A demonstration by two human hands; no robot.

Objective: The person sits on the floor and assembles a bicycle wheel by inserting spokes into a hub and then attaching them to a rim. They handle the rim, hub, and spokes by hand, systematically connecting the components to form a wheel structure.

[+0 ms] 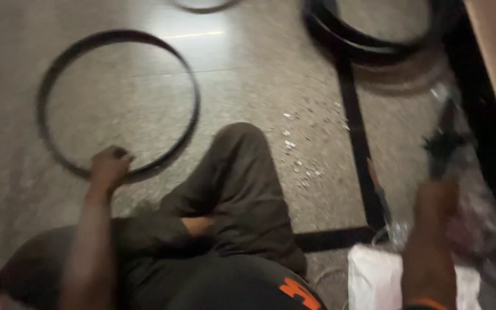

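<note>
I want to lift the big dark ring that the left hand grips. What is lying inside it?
Inside the thin dark round ring only bare speckled floor shows. The left hand covers a short piece of its near rim.

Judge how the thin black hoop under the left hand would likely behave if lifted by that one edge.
The black hoop is a thin, narrow band lying flat on the floor, so it probably weighs little for its span. Gripped at one edge by the left hand, it may flex or sag slightly. Stood on its rim, it would likely roll or topple. Motion blur hides its material.
</note>
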